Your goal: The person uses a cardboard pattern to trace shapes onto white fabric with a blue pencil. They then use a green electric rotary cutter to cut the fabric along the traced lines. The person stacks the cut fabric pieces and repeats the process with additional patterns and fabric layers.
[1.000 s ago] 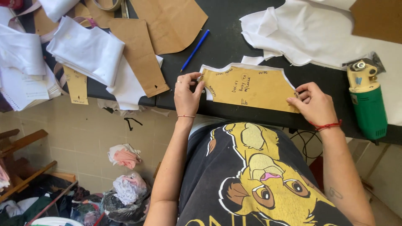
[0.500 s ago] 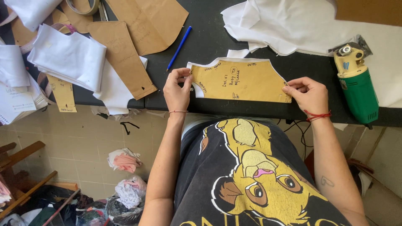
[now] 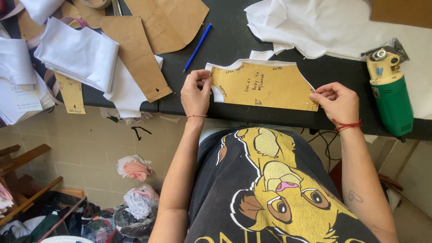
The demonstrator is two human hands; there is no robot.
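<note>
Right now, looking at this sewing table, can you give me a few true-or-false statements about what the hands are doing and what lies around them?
1. Both hands pinch the ends of a tan paper pattern. True: left hand, right hand.
2. White fabric lies under the pattern. True.
3. The blue pen is in the right hand. False: it lies loose on the black table.
4. The green cutting machine sits left of the left hand. False: it stands beyond the right hand.
</note>
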